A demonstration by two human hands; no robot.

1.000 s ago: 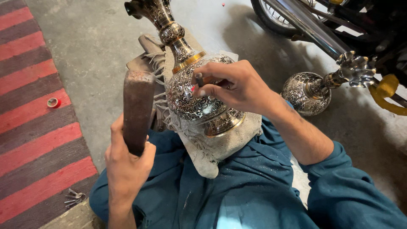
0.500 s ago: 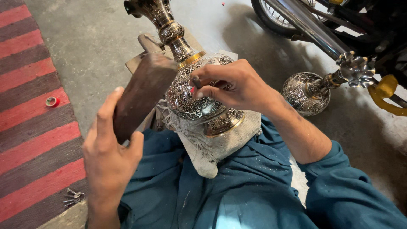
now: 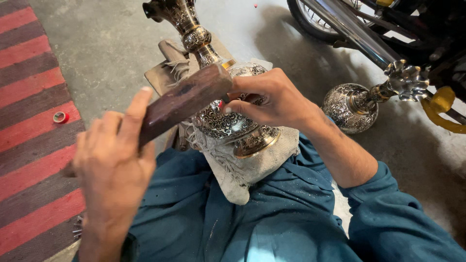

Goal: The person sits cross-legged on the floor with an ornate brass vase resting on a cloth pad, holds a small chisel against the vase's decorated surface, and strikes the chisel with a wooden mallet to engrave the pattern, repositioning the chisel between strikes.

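— Across the lap, on a pale frayed cloth [image 3: 252, 167], lies the engraved metal vase [image 3: 225, 121], tilted so its neck runs up and away toward the grey floor [image 3: 102, 53]. Can you see all of it?

— No. Its belly is partly covered by the right hand [image 3: 272, 99] and by the dark wooden mallet [image 3: 187, 99]; only the neck, a patch of scrollwork and the gold-rimmed foot show.

— How is the mallet held?

— The left hand [image 3: 114, 162] is wrapped tight round its lower end, thumb laid along the wood. The mallet's head sits just at the right hand's fingertips.

— And the right hand?

— Fingers pressed together, pinching a thin tool [image 3: 225, 100] against the vase's shoulder. Only a stub with a reddish spot shows; what kind of tool it is I cannot make out.

— Anything cut off?

— A second engraved vessel [image 3: 352, 106] lies on the floor to the right, its flared top near a motorcycle [image 3: 349, 24] that runs out of view. Left, a red striped mat [image 3: 29, 111] bears a small ring [image 3: 59, 117], and something metallic at its lower edge is too small to identify.
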